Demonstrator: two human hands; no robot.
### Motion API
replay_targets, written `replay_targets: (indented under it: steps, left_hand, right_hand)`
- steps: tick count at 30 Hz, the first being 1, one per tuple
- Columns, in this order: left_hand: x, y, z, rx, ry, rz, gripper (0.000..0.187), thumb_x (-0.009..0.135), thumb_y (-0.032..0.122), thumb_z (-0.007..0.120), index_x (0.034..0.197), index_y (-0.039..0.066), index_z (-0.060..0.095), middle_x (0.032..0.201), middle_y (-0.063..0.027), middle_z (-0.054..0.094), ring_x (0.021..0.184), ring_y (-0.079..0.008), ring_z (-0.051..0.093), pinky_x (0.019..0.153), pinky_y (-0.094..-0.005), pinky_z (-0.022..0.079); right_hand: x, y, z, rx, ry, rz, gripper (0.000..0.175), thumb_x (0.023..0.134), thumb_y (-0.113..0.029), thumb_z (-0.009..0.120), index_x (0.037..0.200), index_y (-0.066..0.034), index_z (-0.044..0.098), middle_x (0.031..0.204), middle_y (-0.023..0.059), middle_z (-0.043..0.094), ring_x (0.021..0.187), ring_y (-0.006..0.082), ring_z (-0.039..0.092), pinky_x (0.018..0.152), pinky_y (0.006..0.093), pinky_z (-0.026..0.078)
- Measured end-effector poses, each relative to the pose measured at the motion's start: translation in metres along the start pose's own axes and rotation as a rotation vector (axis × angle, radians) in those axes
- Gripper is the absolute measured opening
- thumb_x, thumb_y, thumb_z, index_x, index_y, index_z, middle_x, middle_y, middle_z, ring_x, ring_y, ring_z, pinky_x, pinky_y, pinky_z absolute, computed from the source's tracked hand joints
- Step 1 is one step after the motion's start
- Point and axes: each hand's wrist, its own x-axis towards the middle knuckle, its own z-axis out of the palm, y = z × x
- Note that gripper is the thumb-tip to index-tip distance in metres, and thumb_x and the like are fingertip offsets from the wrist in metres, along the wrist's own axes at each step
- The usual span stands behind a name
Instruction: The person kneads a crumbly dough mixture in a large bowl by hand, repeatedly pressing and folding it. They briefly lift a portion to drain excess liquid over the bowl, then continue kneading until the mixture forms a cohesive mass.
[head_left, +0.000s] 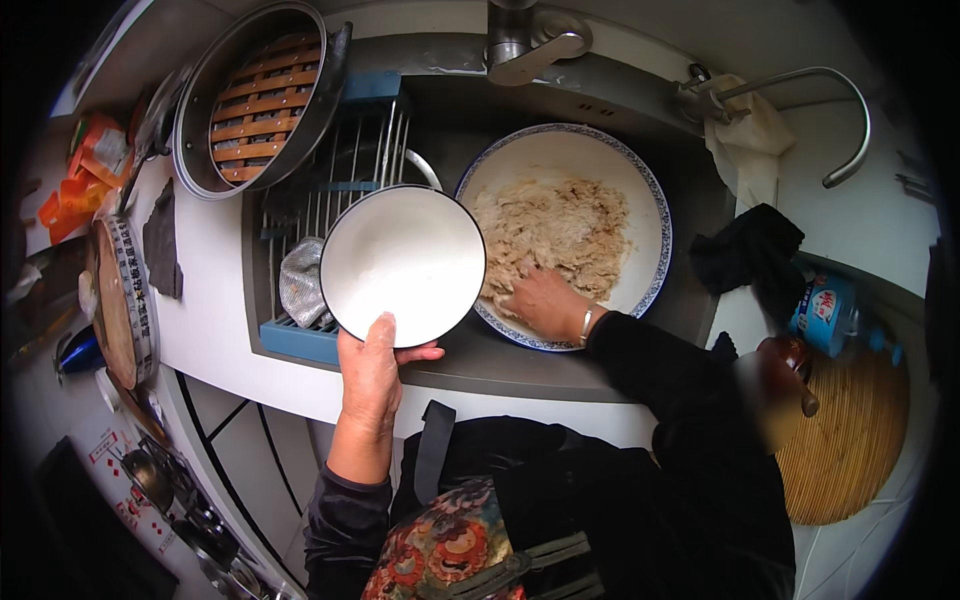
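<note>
A white bowl with a dark rim (405, 255) is in my left hand (379, 367), thumb over the near edge and fingers beneath; some whitish liquid or residue seems to lie inside. My right hand (551, 304), with a bracelet at the wrist, has its fingers in shaggy, lumpy dough (562, 225). That dough lies in a large white basin with a blue patterned rim (660, 225), which stands in the grey sink. Part of my right fingertips is hidden by the dough. The small bowl is left of the basin, and its edge overlaps the basin's rim in this view.
A metal steamer with wooden slats (262, 112) stands at the upper left. A blue-ended drying rack (300, 341) spans the sink's left side, holding a silvery scrubbing cloth (302, 281). A faucet (525, 56) is behind. Right are a black cloth (746, 247), a blue-labelled bottle (825, 311) and a round woven mat (855, 442).
</note>
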Motion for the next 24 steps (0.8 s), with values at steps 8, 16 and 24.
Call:
replay_targets:
  steps: [8, 16, 24]
  left_hand:
    - [-0.001, 0.006, -0.003, -0.003, 0.03, -0.018, 0.039, 0.092, 0.007, 0.042, 0.121, -0.02, 0.043, 0.1, -0.0278, 0.063, 0.07, -0.0298, 0.07, 0.056, -0.0364, 0.064]
    - [-0.001, 0.005, -0.013, -0.077, 0.038, -0.038, 0.038, 0.092, 0.006, 0.041, 0.12, -0.02, 0.042, 0.1, -0.0286, 0.063, 0.069, -0.0301, 0.069, 0.055, -0.0369, 0.064]
    - [0.006, 0.003, -0.014, -0.129, 0.004, -0.073, 0.037, 0.093, 0.006, 0.04, 0.121, -0.019, 0.04, 0.099, -0.028, 0.062, 0.069, -0.0304, 0.069, 0.055, -0.0384, 0.064]
  right_hand:
    - [0.029, 0.024, -0.025, 0.004, -0.012, 0.317, 0.029, 0.077, -0.012, 0.063, 0.104, -0.018, 0.07, 0.11, 0.005, 0.065, 0.113, 0.0324, 0.057, 0.079, 0.044, 0.053]
    - [-0.019, 0.041, -0.029, 0.184, -0.036, 0.502, 0.041, 0.07, -0.03, 0.074, 0.107, -0.0141, 0.066, 0.102, 0.0174, 0.062, 0.1, 0.0391, 0.06, 0.078, 0.0492, 0.053]
    - [-0.014, 0.033, -0.006, -0.106, 0.026, 0.318, 0.033, 0.071, -0.01, 0.064, 0.104, -0.0149, 0.068, 0.096, 0.0142, 0.063, 0.098, 0.0364, 0.061, 0.075, 0.0433, 0.054]
